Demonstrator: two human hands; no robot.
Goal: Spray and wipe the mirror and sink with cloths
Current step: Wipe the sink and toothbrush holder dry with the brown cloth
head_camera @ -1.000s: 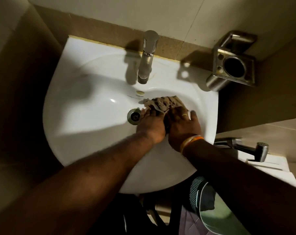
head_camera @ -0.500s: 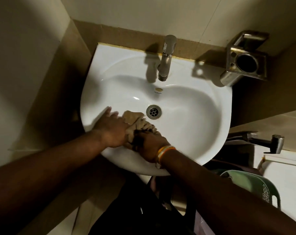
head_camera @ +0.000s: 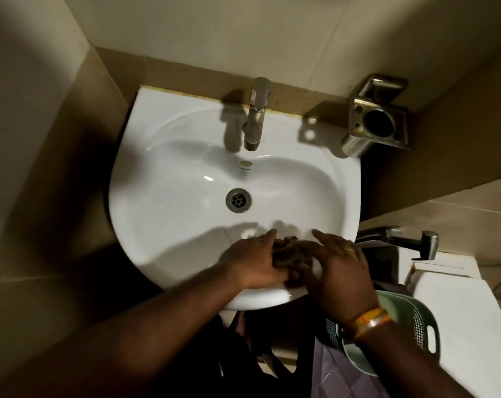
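The white sink (head_camera: 168,179) fills the middle of the view, with its drain (head_camera: 238,200) and a steel tap (head_camera: 256,116) at the back. A crumpled brown cloth (head_camera: 289,252) lies on the sink's front rim between my hands. My left hand (head_camera: 252,264) grips the cloth's left side between thumb and forefinger. My right hand (head_camera: 339,271), with a ring and an orange wristband, presses on the cloth's right side with straight fingers. The mirror is out of view.
A steel tumbler holder (head_camera: 377,119) is fixed to the wall right of the sink. A hand-spray nozzle (head_camera: 427,242), a white toilet lid (head_camera: 467,311) and a green plastic basket (head_camera: 407,326) stand at the lower right. Tiled walls close in on both sides.
Both hands and the cloth have slid from the bowl's right side, past the left of the drain, to the sink's front rim. The camera has tilted, so the sink sits more central.
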